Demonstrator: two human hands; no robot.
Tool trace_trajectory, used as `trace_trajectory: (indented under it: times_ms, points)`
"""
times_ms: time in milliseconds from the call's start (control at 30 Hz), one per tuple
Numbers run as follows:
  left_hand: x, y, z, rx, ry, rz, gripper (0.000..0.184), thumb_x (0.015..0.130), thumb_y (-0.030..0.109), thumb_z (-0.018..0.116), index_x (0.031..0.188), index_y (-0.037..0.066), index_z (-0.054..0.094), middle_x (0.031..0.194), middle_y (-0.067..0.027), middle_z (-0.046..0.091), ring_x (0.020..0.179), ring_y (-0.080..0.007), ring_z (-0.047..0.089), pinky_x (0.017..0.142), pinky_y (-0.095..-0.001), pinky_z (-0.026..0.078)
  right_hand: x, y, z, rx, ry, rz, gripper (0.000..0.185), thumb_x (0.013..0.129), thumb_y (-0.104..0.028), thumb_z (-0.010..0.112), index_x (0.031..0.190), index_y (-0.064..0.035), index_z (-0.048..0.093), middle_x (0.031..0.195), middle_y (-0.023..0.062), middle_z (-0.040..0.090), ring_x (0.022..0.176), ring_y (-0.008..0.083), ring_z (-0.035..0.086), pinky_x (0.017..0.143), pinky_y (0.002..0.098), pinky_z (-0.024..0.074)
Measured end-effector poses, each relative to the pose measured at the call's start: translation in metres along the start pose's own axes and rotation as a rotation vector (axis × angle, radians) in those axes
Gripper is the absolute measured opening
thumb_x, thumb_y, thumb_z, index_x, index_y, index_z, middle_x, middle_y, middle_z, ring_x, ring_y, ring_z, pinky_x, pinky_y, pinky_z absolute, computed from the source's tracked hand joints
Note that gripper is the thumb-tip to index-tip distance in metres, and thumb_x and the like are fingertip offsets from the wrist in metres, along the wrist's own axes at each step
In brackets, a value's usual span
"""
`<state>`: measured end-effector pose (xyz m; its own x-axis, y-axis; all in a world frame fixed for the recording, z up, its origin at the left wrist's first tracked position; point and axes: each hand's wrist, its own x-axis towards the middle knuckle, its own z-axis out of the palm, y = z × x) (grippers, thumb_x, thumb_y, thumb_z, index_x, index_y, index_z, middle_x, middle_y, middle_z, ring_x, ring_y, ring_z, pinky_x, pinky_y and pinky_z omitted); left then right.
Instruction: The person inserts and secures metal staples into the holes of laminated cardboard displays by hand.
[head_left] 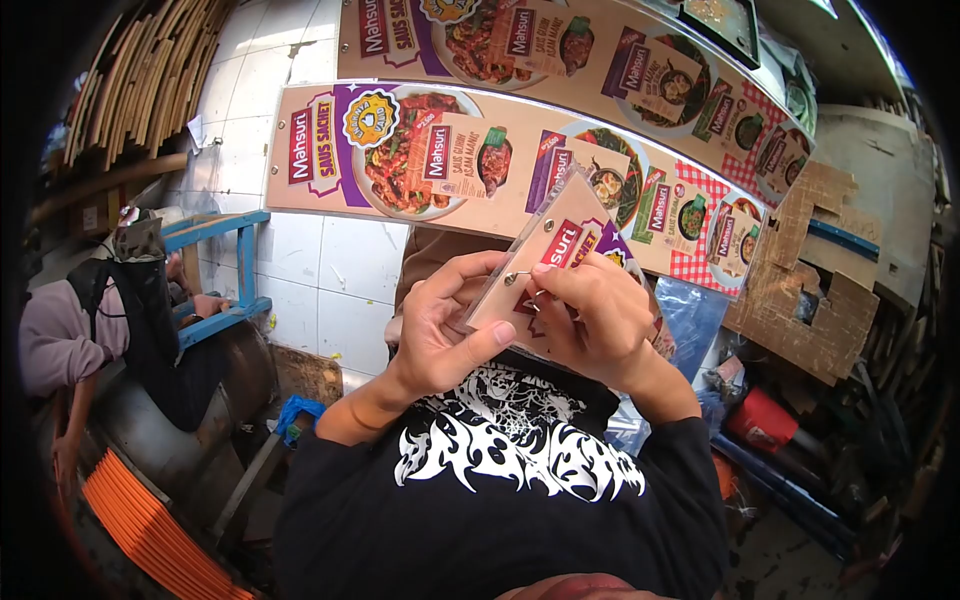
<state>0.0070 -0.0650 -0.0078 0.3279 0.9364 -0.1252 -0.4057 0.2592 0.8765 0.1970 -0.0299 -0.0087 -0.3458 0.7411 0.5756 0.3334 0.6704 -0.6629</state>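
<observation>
A printed panel (582, 215) with a clear cover and a purple and red design is held up at a tilt in front of my chest. My left hand (447, 325) grips its near left edge, thumb on the printed face and fingers around the side. A small metal fastener (511, 278) sits near that edge. My right hand (595, 315) is pinched beside the fastener, on a thin bent metal piece (522, 273). A metal-ringed hole (549, 226) shows farther up the panel.
Two long printed boards (400, 200) lie across the white tiles (345, 265). At the left, a person in a dark apron (135, 290) is near a blue frame (252, 262). Cardboard (800, 330) and a red container (765, 418) are at the right, orange strips (145, 530) lower left.
</observation>
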Motion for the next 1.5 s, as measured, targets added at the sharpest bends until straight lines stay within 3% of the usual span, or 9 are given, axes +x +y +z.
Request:
trace_trajectory:
  times_ms: [333, 400, 433, 500, 567, 667, 867, 1167, 1500]
  points:
    - [-0.001, 0.000, 0.000, -0.015, 0.009, -0.038, 0.063, 0.088, 0.004, 0.064, 0.140, -0.009, 0.031, 0.123, -0.0225, 0.059, 0.112, -0.0197, 0.059, 0.095, -0.0296, 0.048, 0.005, -0.002, -0.005, -0.129, -0.074, -0.059, 0.039, 0.064, 0.002, 0.073, 0.102, 0.0049, 0.066, 0.064, 0.0026, 0.051, 0.052, 0.0165, 0.051, 0.050, 0.0306, 0.0392]
    - [0.001, -0.002, -0.002, -0.008, -0.018, -0.004, 0.069, 0.092, 0.019, 0.064, 0.142, -0.011, 0.027, 0.125, -0.0243, 0.058, 0.113, -0.0221, 0.060, 0.098, -0.0312, 0.047, 0.006, -0.003, -0.007, -0.140, -0.107, -0.043, 0.040, 0.063, 0.002, 0.073, 0.102, 0.0043, 0.066, 0.064, 0.0025, 0.050, 0.053, 0.0165, 0.052, 0.051, 0.0305, 0.0396]
    - [0.001, -0.003, -0.001, -0.008, -0.018, -0.004, 0.069, 0.092, 0.019, 0.064, 0.142, -0.011, 0.027, 0.125, -0.0243, 0.058, 0.113, -0.0221, 0.060, 0.098, -0.0312, 0.047, 0.006, -0.004, -0.007, -0.135, -0.103, -0.034, 0.040, 0.062, 0.002, 0.072, 0.102, 0.0039, 0.066, 0.064, 0.0025, 0.050, 0.053, 0.0169, 0.052, 0.051, 0.0306, 0.0395]
    - [0.003, -0.006, 0.000, -0.277, 0.031, -0.012, 0.076, 0.096, 0.038, 0.058, 0.142, -0.013, 0.026, 0.126, -0.0261, 0.057, 0.114, -0.0253, 0.060, 0.101, -0.0330, 0.045, 0.007, -0.004, -0.006, -0.129, -0.099, -0.026, 0.041, 0.062, 0.002, 0.072, 0.102, 0.0035, 0.066, 0.064, 0.0025, 0.049, 0.053, 0.0172, 0.052, 0.051, 0.0306, 0.0395]
    - [0.006, -0.010, -0.008, -0.267, 0.016, -0.007, 0.073, 0.098, 0.043, 0.051, 0.140, -0.014, 0.029, 0.124, -0.0269, 0.058, 0.113, -0.0269, 0.061, 0.100, -0.0347, 0.046, 0.007, -0.005, -0.006, -0.120, -0.086, -0.010, 0.040, 0.063, 0.002, 0.072, 0.102, 0.0031, 0.066, 0.063, 0.0026, 0.049, 0.053, 0.0176, 0.051, 0.051, 0.0309, 0.0392]
    - [0.012, -0.018, -0.018, -0.424, 0.013, -0.140, 0.047, 0.101, 0.025, 0.049, 0.131, -0.011, 0.042, 0.115, -0.0221, 0.063, 0.102, -0.0205, 0.065, 0.089, -0.0323, 0.053, 0.006, -0.003, -0.005, -0.101, -0.100, -0.015, 0.039, 0.063, 0.002, 0.072, 0.102, 0.0030, 0.066, 0.064, 0.0029, 0.050, 0.053, 0.0179, 0.051, 0.050, 0.0315, 0.0392]
    - [0.020, -0.012, -0.019, -0.344, 0.061, -0.131, 0.033, 0.095, 0.006, 0.058, 0.125, -0.004, 0.048, 0.103, -0.0143, 0.066, 0.095, -0.0149, 0.065, 0.082, -0.0262, 0.054, 0.006, -0.004, -0.001, -0.106, -0.079, -0.005, 0.037, 0.065, 0.002, 0.072, 0.101, 0.0029, 0.067, 0.063, 0.0034, 0.050, 0.052, 0.0180, 0.051, 0.050, 0.0316, 0.0388]
    - [0.022, -0.006, -0.024, -0.109, 0.118, -0.010, 0.035, 0.089, -0.003, 0.061, 0.122, -0.004, 0.050, 0.097, -0.0119, 0.065, 0.090, -0.0117, 0.064, 0.079, -0.0241, 0.053, 0.003, -0.002, 0.003, -0.121, -0.070, -0.021, 0.035, 0.065, 0.003, 0.072, 0.100, 0.0034, 0.067, 0.063, 0.0035, 0.049, 0.052, 0.0181, 0.051, 0.050, 0.0315, 0.0389]
    - [0.025, 0.003, -0.031, -0.094, 0.072, -0.139, 0.040, 0.087, -0.002, 0.061, 0.125, -0.002, 0.048, 0.095, -0.0124, 0.065, 0.085, -0.0107, 0.064, 0.075, -0.0209, 0.052, 0.004, -0.003, 0.006, -0.103, -0.039, -0.031, 0.036, 0.064, 0.003, 0.073, 0.100, 0.0037, 0.067, 0.064, 0.0040, 0.051, 0.053, 0.0185, 0.051, 0.049, 0.0316, 0.0392]
